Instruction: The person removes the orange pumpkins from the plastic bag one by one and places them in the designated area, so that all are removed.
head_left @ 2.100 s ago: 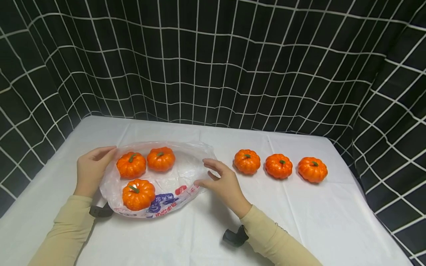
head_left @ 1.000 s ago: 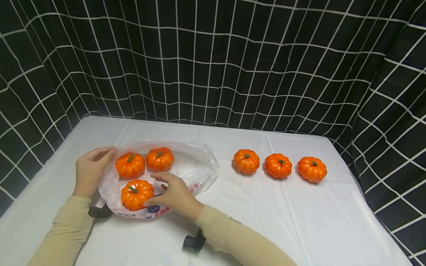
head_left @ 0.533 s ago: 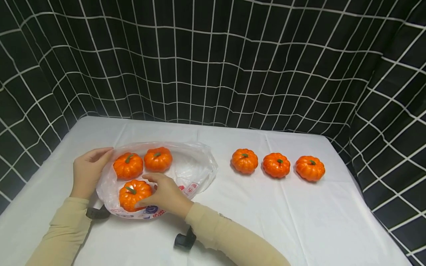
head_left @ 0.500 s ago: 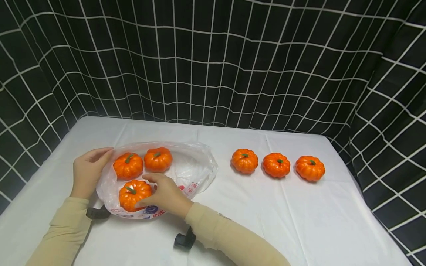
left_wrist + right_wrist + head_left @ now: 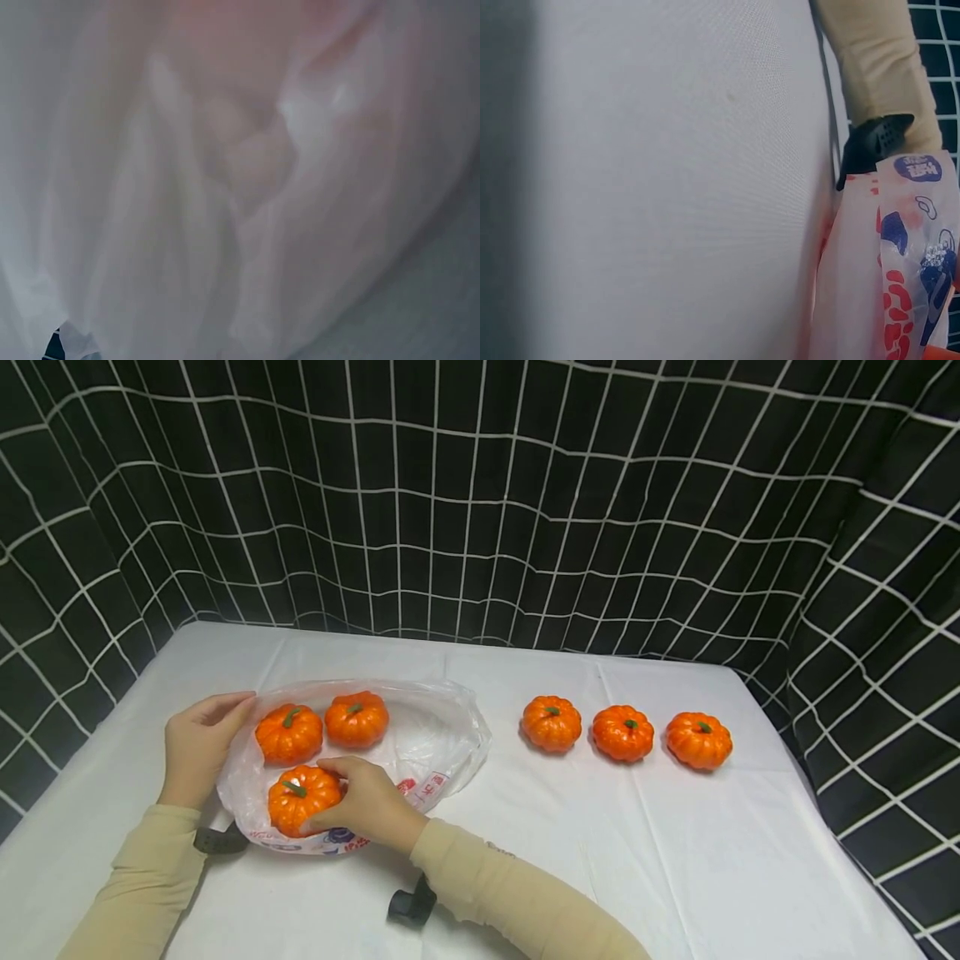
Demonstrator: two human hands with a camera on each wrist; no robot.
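In the head view a translucent white plastic bag with red and blue print lies spread at the left, three small orange pumpkins in its mouth. My left hand pinches the bag's left edge between thumb and fingers. My right hand reaches over the near edge and grips the nearest pumpkin, thumb on the near side and fingers on the far side. Behind it sit a left pumpkin and another pumpkin. Blurred plastic fills most of the left wrist view. The right wrist view shows the printed bag at its edge.
Right of the bag, three more pumpkins stand in a row: one nearest the bag, a middle one and an outer one. A white cloth covers the table. Black curtains with white grid lines enclose its back and sides.
My right hand has moved left from the bag's right side to the nearest pumpkin, and its fingers have closed on it. The left hand keeps its hold on the bag edge.
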